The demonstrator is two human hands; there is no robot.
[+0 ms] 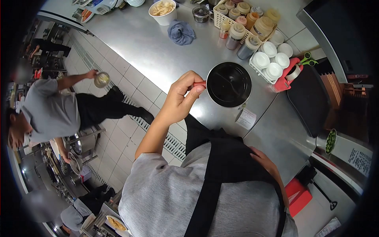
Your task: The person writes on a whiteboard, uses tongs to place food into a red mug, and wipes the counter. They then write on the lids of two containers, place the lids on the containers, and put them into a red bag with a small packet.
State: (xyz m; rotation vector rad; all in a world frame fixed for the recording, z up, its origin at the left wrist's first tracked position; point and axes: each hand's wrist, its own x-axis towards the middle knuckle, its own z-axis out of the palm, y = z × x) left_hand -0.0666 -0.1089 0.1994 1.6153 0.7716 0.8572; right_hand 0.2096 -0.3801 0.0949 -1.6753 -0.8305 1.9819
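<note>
My left hand (184,94) is closed around the short red handle of a small saucepan (229,85) with a dark interior. The pan is over the steel counter (158,51); whether it touches the surface, I cannot tell. Shiny reflections show inside it, and I cannot make out whether it holds liquid. Lower down, my right hand (262,158) lies by the side of my black apron (233,158), fingers stretched out and partly hidden. A printed paper label (246,118) is on the counter just below the pan.
A blue cloth (181,32), a white tub of pale food (162,12) and a basket of sauce bottles (244,15) stand along the back. Stacked white cups (272,59) and green scissors (308,59) are at right. A co-worker (55,102) carries a bowl at left.
</note>
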